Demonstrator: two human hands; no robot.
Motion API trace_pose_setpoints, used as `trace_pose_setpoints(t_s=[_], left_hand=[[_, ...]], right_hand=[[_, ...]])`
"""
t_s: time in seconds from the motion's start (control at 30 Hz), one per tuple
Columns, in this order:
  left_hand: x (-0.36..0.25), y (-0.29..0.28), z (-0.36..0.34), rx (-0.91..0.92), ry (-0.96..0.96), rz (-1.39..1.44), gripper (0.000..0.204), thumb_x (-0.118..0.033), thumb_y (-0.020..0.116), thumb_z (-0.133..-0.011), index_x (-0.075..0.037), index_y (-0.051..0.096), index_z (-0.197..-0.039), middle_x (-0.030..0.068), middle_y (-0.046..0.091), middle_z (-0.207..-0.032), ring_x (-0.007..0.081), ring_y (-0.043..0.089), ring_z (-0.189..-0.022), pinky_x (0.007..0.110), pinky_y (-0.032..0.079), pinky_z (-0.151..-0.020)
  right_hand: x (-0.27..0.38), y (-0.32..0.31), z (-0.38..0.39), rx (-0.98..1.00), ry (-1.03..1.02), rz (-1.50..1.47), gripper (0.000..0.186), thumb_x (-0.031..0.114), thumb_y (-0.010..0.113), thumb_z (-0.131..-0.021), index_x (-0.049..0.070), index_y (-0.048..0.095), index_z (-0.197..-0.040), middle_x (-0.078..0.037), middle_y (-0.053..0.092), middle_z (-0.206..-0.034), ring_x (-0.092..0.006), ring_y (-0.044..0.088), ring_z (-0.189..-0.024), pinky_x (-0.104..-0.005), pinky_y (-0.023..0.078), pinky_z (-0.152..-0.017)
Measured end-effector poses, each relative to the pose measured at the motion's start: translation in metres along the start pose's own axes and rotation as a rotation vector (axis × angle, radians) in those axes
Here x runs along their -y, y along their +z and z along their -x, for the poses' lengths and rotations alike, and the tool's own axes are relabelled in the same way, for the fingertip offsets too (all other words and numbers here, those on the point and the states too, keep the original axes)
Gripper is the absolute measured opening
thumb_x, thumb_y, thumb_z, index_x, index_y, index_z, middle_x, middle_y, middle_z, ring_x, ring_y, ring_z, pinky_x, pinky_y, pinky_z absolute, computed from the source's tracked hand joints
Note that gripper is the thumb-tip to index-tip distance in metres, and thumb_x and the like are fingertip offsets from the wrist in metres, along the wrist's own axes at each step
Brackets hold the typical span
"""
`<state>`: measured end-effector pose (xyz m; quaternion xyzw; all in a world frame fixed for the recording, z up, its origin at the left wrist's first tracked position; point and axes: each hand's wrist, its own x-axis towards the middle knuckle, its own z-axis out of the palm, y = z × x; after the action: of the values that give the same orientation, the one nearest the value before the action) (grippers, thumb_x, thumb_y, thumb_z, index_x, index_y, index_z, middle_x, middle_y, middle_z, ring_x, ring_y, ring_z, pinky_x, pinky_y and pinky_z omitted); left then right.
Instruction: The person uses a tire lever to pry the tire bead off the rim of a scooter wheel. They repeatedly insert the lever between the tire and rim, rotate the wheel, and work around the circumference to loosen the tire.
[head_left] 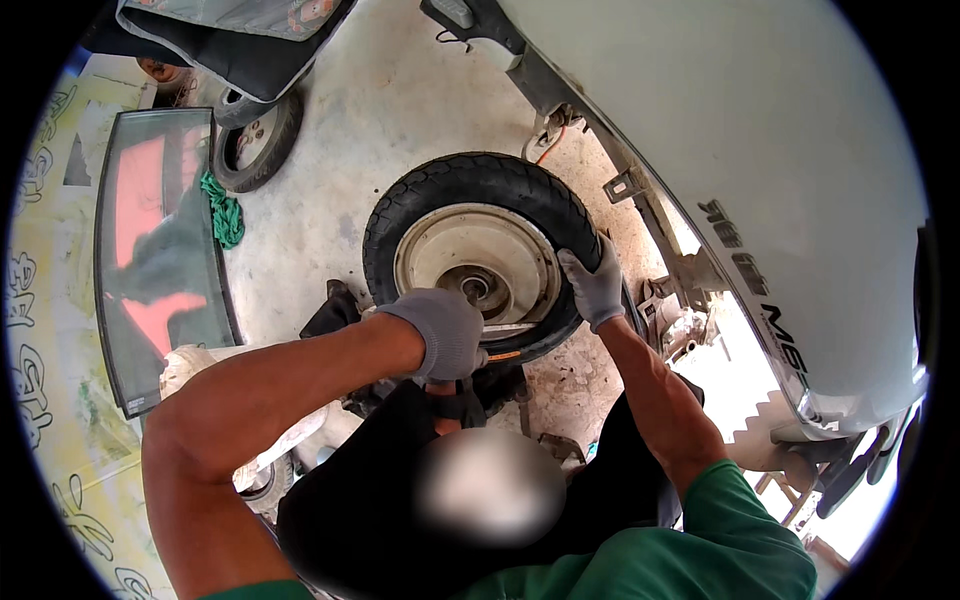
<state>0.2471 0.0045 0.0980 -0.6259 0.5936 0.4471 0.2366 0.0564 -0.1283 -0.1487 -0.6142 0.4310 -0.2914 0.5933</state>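
The right hand (598, 285) clasps the edge of the tyre (480, 178), ahead of the left hand (445, 330); steady bracing should help; the left curls over the pale rim (430, 240), any hold hidden.

Single fisheye view, daylight-bright, white-toned. Strongest light at right: ground beyond the white vehicle panel (720, 130) burnt out. Pale floor (335, 110) evenly lit. Glass pane (165, 250) with pink and grey reflections. Wheel (480, 245) legible, tread dark. Pale oval patch (490, 488), lower centre: heavily blurred. Straight edges bowed; black circular surround, bluish-violet fringe.
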Motion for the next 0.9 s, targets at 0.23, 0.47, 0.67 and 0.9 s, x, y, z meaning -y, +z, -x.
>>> trace_pose_setpoints(t_s=[0.23, 0.47, 0.67, 0.9], left_hand=[[0.007, 0.031, -0.019, 0.298, -0.204, 0.960, 0.045, -0.045, 0.066, -0.098, -0.001, 0.071, -0.092, 0.0073, 0.065, -0.066, 0.0162, 0.057, -0.050, 0.033, 0.045, -0.049], [-0.043, 0.057, -0.005, 0.209, -0.550, 1.619, 0.026, -0.029, 0.063, -0.102, -0.006, 0.066, -0.089, -0.0020, 0.053, -0.059, 0.0086, 0.040, -0.040, 0.027, 0.028, -0.037], [-0.085, 0.070, -0.005, 0.114, -0.615, 1.857, 0.023, -0.026, 0.062, -0.100, -0.009, 0.061, -0.085, -0.0026, 0.054, -0.062, 0.0093, 0.042, -0.043, 0.028, 0.031, -0.039], [-0.117, 0.091, -0.016, -0.019, -0.542, 1.946, 0.022, -0.023, 0.058, -0.102, -0.011, 0.058, -0.083, -0.0050, 0.047, -0.064, 0.0088, 0.040, -0.047, 0.028, 0.033, -0.044]], right_hand=[[0.019, -0.002, 0.005, -0.039, 0.068, 0.195, 0.071, 0.038, 0.088, -0.082, 0.003, 0.058, -0.136, -0.022, 0.074, -0.117, -0.0328, 0.072, -0.111, -0.0398, 0.055, -0.097], [0.021, -0.004, 0.006, -0.054, 0.073, 0.220, 0.064, 0.040, 0.084, -0.084, 0.006, 0.059, -0.132, -0.023, 0.074, -0.116, -0.0374, 0.071, -0.111, -0.0421, 0.055, -0.095], [0.023, -0.004, 0.006, -0.050, 0.086, 0.223, 0.064, 0.040, 0.084, -0.084, 0.006, 0.059, -0.131, -0.023, 0.074, -0.115, -0.0382, 0.072, -0.110, -0.0427, 0.055, -0.094], [0.019, -0.004, 0.007, -0.061, 0.085, 0.224, 0.063, 0.041, 0.084, -0.084, 0.005, 0.059, -0.130, -0.024, 0.074, -0.114, -0.0384, 0.072, -0.109, -0.0433, 0.055, -0.094]])
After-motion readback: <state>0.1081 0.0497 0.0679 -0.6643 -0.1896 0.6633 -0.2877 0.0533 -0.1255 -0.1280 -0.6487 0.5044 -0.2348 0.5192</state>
